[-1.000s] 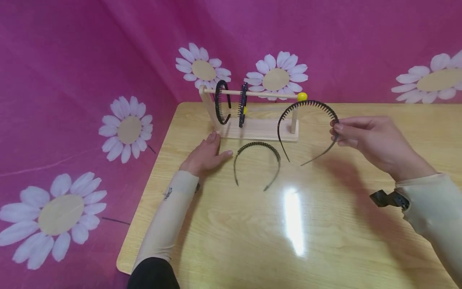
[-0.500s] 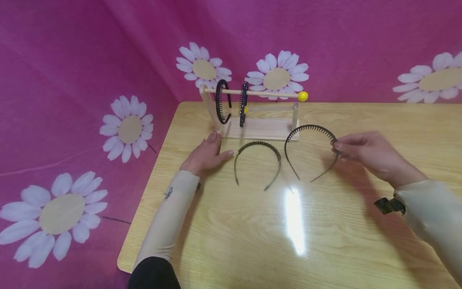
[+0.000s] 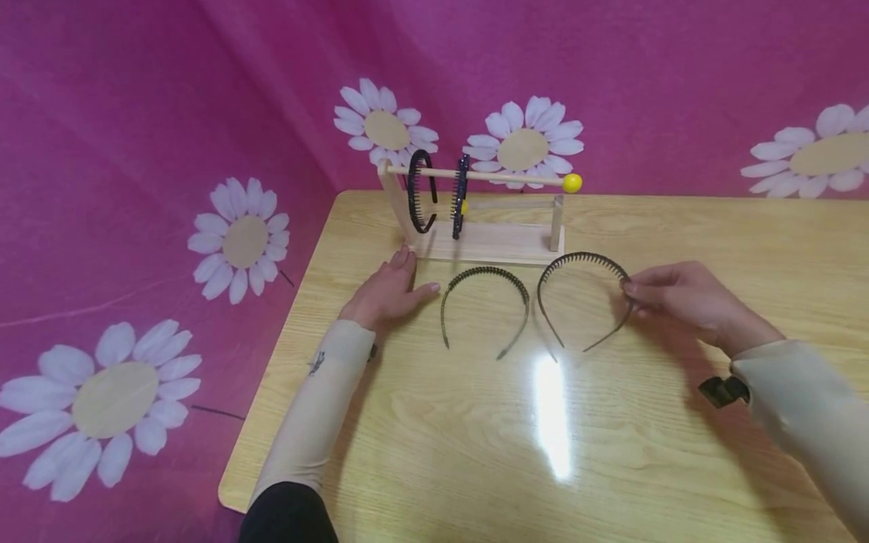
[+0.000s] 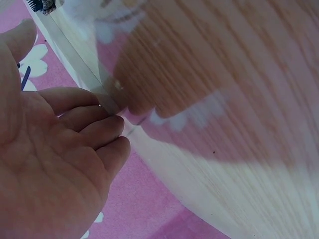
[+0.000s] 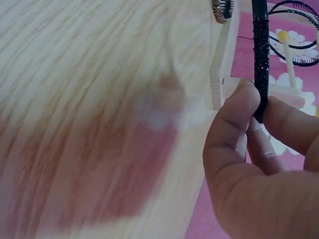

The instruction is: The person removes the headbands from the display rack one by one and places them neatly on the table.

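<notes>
My right hand (image 3: pixel 679 300) pinches the right side of a black toothed headband (image 3: pixel 585 256) between thumb and fingers, low over the table. In the right wrist view, that headband (image 5: pixel 261 50) shows a sparkly, beaded outer face. Left of it a second toothed headband (image 3: pixel 486 270) lies on the table, its ends toward me. My left hand (image 3: pixel 383 294) rests with extended fingers, fingertips at the left end of the wooden stand's base (image 3: pixel 509 243). Two more black headbands, one plain (image 3: pixel 416 192) and one sparkly (image 3: pixel 460 197), hang on the stand's upper rod (image 3: pixel 516 179).
A yellow ball (image 3: pixel 572 183) caps the upper rod's right end. Behind it runs a lower rod (image 3: pixel 509 204) with another yellow tip. The glossy wooden table (image 3: pixel 441 452) ends at a pink flowered cloth (image 3: pixel 645 90) behind and to the left.
My right hand has lowered the pinched headband from in front of the stand's right end toward the table, beside the lying one. The left hand has stayed in place.
</notes>
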Motion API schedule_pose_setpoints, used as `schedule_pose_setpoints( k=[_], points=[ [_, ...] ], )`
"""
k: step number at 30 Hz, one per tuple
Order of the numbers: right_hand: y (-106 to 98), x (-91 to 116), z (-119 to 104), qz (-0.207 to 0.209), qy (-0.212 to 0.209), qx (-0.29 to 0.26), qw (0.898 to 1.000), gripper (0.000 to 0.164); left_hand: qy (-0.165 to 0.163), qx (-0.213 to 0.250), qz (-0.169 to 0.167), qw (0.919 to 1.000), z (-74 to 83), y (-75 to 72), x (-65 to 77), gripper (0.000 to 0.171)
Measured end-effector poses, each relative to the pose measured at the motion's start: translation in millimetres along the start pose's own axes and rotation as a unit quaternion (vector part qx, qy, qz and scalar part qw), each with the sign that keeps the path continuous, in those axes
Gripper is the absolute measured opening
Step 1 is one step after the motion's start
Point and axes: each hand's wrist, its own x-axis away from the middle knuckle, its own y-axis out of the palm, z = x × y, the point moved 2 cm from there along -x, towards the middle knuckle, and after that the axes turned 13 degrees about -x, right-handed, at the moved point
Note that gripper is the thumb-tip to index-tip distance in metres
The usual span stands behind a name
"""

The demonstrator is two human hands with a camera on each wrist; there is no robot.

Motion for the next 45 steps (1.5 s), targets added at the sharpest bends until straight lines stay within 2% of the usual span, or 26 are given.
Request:
schedule_pose_setpoints(
  k=[8,16,22,31,36,41,45],
  points=[
    [3,-7,9,0.004,-0.028,0.055,0.998,0.035,-0.003,0.000,0.001,1.0000,-0.4,-0.8,0.5,0.094],
    [9,-9,8,0.000,-0.002,0.064,0.998,0.037,-0.002,0.004,0.002,1.0000,-0.4,-0.2,0.6,0.094],
    [9,-8,7,0.004,0.002,0.064,0.998,0.037,-0.003,0.002,0.000,1.0000,-0.6,0.1,1.4,0.095],
    [10,-12,10,0.007,-0.004,0.114,0.994,0.032,-0.006,0.002,0.002,1.0000,0.2,-1.7,1.6,0.094],
    [10,-12,8,0.011,-0.010,0.149,0.989,0.030,-0.009,0.001,-0.001,1.0000,0.8,-3.0,1.7,0.093],
    [9,-10,5,0.029,-0.026,0.208,0.977,0.029,-0.010,0.002,0.003,0.9999,0.9,-3.2,0.6,0.093],
    [9,-10,5,0.034,-0.024,0.228,0.973,0.031,-0.006,0.003,0.000,1.0000,0.7,-2.4,1.0,0.092]
  ],
)
